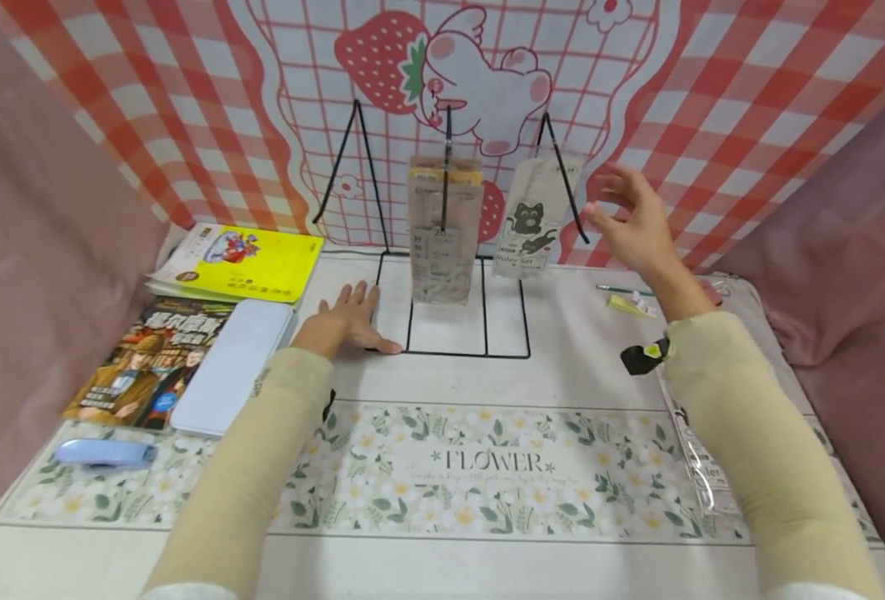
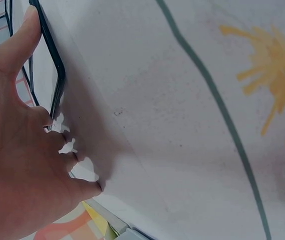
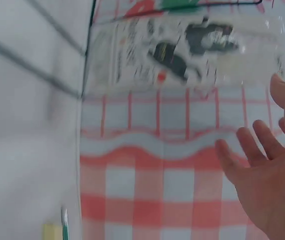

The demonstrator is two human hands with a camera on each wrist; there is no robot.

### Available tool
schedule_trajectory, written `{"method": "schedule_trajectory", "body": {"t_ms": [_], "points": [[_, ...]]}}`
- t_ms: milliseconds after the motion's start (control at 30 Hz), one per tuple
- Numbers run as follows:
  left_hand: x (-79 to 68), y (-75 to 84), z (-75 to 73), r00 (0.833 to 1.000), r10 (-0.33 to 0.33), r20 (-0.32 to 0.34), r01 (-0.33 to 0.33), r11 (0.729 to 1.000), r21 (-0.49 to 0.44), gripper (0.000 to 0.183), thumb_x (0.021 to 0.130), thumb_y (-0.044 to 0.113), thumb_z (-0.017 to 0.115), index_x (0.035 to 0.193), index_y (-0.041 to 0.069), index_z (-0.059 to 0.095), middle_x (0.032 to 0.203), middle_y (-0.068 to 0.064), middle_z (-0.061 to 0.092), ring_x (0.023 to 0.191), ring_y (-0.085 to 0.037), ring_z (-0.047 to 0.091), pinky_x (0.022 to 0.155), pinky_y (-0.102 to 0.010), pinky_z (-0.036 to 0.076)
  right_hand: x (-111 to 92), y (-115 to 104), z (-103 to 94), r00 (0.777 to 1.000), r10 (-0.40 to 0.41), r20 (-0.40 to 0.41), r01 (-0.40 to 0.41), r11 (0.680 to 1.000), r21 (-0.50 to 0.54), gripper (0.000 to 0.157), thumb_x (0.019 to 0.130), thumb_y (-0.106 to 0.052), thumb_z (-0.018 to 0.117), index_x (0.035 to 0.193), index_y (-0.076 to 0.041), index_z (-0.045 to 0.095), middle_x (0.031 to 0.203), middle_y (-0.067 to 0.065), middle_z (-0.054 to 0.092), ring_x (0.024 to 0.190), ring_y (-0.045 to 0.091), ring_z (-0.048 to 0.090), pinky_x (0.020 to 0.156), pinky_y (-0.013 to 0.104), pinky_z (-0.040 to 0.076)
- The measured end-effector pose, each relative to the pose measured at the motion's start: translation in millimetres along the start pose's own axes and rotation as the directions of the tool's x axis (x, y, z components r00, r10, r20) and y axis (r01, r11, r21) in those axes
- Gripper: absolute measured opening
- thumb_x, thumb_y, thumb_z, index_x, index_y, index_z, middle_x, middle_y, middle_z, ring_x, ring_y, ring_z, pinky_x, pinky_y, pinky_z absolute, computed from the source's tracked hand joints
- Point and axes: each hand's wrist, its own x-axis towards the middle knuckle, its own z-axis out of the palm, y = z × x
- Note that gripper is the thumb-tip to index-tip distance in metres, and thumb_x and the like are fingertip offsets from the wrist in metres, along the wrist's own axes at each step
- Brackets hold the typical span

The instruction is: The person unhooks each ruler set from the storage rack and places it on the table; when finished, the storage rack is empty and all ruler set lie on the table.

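A black wire display rack (image 1: 506,357) with three slanting hooks stands at the back of the table. My left hand (image 1: 352,318) rests at its front left corner, fingers spread and thumb on the base wire. In the left wrist view the thumb tip meets the black wire (image 2: 58,82). From the right hook hangs a clear ruler set pack (image 1: 528,223) with black cats on it. My right hand (image 1: 632,218) is just right of that hook's tip, fingers loosely bent and holding nothing. Flat clear packs (image 1: 442,262) hang on the middle hook; the left hook is bare.
A yellow book (image 1: 262,262), a magazine (image 1: 138,367), a pale blue case (image 1: 232,367) and a blue stapler-like object (image 1: 105,452) lie at left. Another clear ruler pack (image 1: 701,467) lies under my right forearm. Small stationery (image 1: 630,305) sits behind it. Checked cloth (image 1: 210,108) hangs behind the rack.
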Motion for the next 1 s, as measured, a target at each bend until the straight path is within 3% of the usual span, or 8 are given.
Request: {"method": "schedule_trajectory", "body": {"t_ms": [200, 367, 467, 733, 1000], "points": [[2.7, 0.9, 0.4, 1.000, 0.002, 0.010, -0.002, 1.000, -0.005, 0.121, 0.076, 0.068, 0.066, 0.156, 0.014, -0.007, 0.164, -0.011, -0.018, 0.153, -0.034, -0.014, 0.122, -0.065, -0.003, 16.3, -18.5, 19.9, 0.989, -0.094, -0.113, 0.112, 0.980, 0.163, 0.044, 0.094, -0.011, 0.060, 0.136, -0.010, 0.051, 0.107, -0.003, 0.063, 0.102, 0.007, 0.060, 0.086, 0.013, 0.051], [2.9, 1.0, 0.1, 1.000, -0.005, 0.004, 0.005, 1.000, -0.005, 0.120, 0.077, 0.067, 0.066, 0.157, 0.014, -0.006, 0.164, -0.011, -0.017, 0.153, -0.034, -0.014, 0.122, -0.065, -0.002, 18.5, -28.6, 23.8, 0.973, -0.174, -0.154, 0.200, 0.963, 0.178, 0.025, 0.095, -0.005, 0.056, 0.118, 0.005, 0.057, 0.084, -0.013, 0.057, 0.077, 0.003, 0.056, 0.073, 0.012, 0.050], [2.6, 0.0, -0.6, 1.000, -0.008, 0.005, 0.008, 1.000, -0.003, 0.119, 0.077, 0.066, 0.066, 0.156, 0.014, -0.006, 0.164, -0.011, -0.017, 0.153, -0.034, -0.014, 0.122, -0.065, -0.003, 14.3, -33.9, 22.1, 0.975, -0.179, -0.133, 0.200, 0.966, 0.163, 0.021, 0.095, -0.003, 0.056, 0.113, 0.007, 0.056, 0.084, -0.013, 0.057, 0.073, 0.004, 0.055, 0.068, 0.012, 0.050], [2.2, 0.2, -1.1, 1.000, -0.002, 0.013, 0.002, 1.000, -0.002, 0.120, 0.077, 0.067, 0.065, 0.156, 0.014, -0.006, 0.164, -0.012, -0.017, 0.153, -0.035, -0.014, 0.121, -0.065, -0.002, -3.8, -35.8, 9.9, 0.989, -0.133, -0.056, 0.138, 0.986, 0.097, 0.014, 0.094, -0.009, 0.059, 0.107, -0.004, 0.060, 0.090, -0.009, 0.059, 0.078, 0.005, 0.062, 0.068, 0.011, 0.054], [1.6, 0.1, -0.7, 1.000, 0.005, 0.002, -0.005, 1.000, 0.001, 0.119, 0.077, 0.066, 0.066, 0.157, 0.013, -0.005, 0.164, -0.013, -0.015, 0.153, -0.036, -0.013, 0.121, -0.066, -0.002, -29.7, -37.1, -3.6, 0.984, -0.180, 0.012, 0.179, 0.981, 0.078, 0.015, 0.092, -0.008, 0.063, 0.104, -0.001, 0.061, 0.085, -0.012, 0.062, 0.074, 0.003, 0.062, 0.067, 0.011, 0.053]]}}
